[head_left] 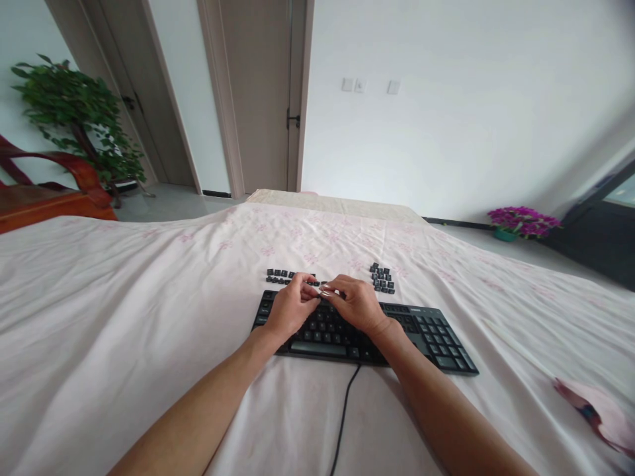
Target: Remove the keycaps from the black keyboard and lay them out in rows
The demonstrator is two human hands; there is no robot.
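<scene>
Left hand and right hand, both bare, meet fingertip to fingertip above the upper middle of a long black plastic keyboard. Thumb and fingers of the right close on a thin, shiny silver-coloured piece; the left's fingertips are drawn together just beside it, near a small dark bit, but whether they grip it I cannot tell. Beneath the hands the keyboard lies flat, its wide dark space bar toward the person and its number pad to the right of the right wrist. From its near edge a thin black cable runs down toward the person. Just beyond the far edge, loose black square keycaps lie in rows, partly hidden by the left hand, while a second cluster of black keycaps sits beyond the right hand. Everything rests on a wrinkled pale pink cloth with flower print. Farther right lies a crumpled pink fabric item; on the floor beyond stands a magenta-flowered plant.
</scene>
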